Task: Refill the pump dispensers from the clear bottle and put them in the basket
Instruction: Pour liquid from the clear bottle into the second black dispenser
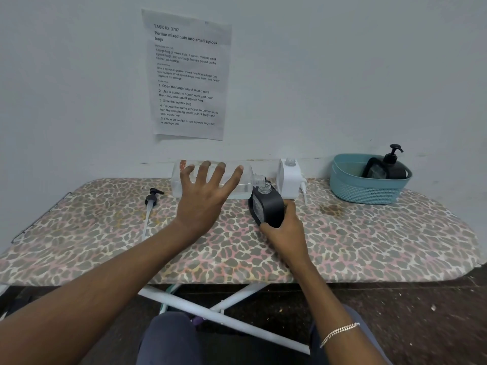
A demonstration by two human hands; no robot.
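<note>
While the clear bottle [246,184] lies nearly flat with its mouth just above the open neck of the black dispenser [268,206], the pouring is, I think, the step in hand. My right grip [284,227] is clenched around the lower body of this dispenser and tilts it toward the bottle, low over the ironing board [369,238]. My left grip [208,196] is released. Its fingers are straight and spread over the side of the bottle, and I cannot tell if they press on it or only hover.

To pour well, I judge that I should take the bottle firmly, keep the two mouths close together and raise its base slowly. The neck is narrow, and the liquid can run down onto the cloth cover.

Only a little clear liquid seems to be in the bottle, low along its side. The window of the black dispenser shows something clear, but I cannot read the level. Behind it stands a white dispenser [288,180], also open, with a white pump [304,188] just beside it; its content is hidden. A black pump [152,198] lies on the left of the board, well apart. In the blue basket [363,191] on the right stands one capped dispenser [392,167].
</note>
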